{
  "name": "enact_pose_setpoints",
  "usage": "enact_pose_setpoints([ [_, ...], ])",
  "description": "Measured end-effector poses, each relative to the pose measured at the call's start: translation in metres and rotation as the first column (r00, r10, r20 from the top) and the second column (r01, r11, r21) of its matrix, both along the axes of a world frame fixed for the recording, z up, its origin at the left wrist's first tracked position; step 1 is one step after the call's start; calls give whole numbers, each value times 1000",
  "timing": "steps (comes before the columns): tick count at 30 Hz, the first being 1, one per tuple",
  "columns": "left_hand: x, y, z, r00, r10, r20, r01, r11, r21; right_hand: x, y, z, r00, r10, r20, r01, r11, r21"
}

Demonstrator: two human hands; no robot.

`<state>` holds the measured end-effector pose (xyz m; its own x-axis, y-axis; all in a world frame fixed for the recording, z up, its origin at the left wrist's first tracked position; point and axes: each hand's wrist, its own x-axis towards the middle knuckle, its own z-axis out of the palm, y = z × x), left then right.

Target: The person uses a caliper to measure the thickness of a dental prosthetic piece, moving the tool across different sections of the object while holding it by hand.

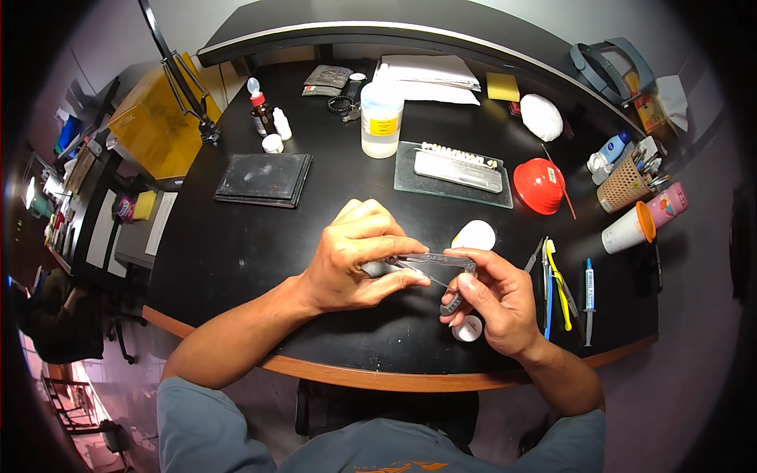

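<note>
Above the near middle of the black table, my two hands hold a metal thickness caliper [436,258] between them. My left hand [351,256] pinches its left end with thumb and fingers, and they partly cover that end. Around the right end, with its dark curved scale, are the closed fingers of my right hand [505,303]. Whether anything small sits between the caliper's tips I cannot tell. Just beyond the hands stands a round white container [476,234]. A small white round lid or jar [467,328] is on the table below my right hand.
On the right lie toothbrushes [558,272] and a blue-labelled syringe [589,288]. Farther off are a red bowl [539,185], a glass slab [410,175] with a metal tray, and a clear bottle [381,118]. A black flat box [264,179] sits left. An orange-rimmed cup [623,231] stands right.
</note>
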<state>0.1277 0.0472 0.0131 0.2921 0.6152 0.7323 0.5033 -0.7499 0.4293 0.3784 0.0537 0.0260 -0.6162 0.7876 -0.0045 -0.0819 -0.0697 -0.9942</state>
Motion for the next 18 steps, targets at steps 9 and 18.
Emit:
enact_pose_setpoints([
  [9,1,2,-2,999,12,43,-10,999,-33,-4,-3,0,997,-12,70,10,999,33],
  [18,3,0,-1,999,34,35,-31,997,-77,-4,-3,-1,996,-2,89,-4,997,73],
])
